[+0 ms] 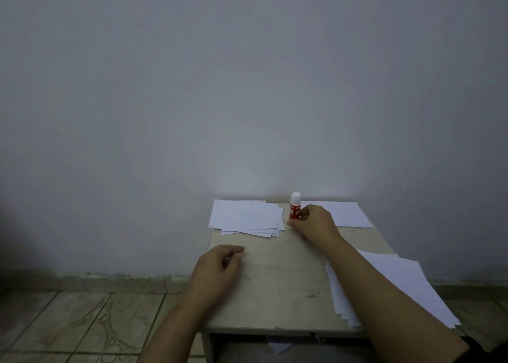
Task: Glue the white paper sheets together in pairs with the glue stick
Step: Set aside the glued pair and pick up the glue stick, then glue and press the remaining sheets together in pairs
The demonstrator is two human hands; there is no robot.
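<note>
A red glue stick (pixel 295 206) with a white cap stands upright at the back middle of a small beige table (pixel 275 280). My right hand (pixel 313 222) grips its red body from the right. My left hand (pixel 220 266) rests on the table's left edge, fingers loosely curled, holding nothing. A loose pile of white sheets (pixel 247 218) lies at the back left. Another white sheet (pixel 343 214) lies at the back right. A stack of white sheets (pixel 398 280) lies along the right side, partly under my right forearm.
The table stands against a plain grey wall (pixel 247 87). Tiled floor (pixel 82 321) lies to the left. Bare table top shows between my two hands. An open shelf under the front edge holds a scrap of paper (pixel 280 346).
</note>
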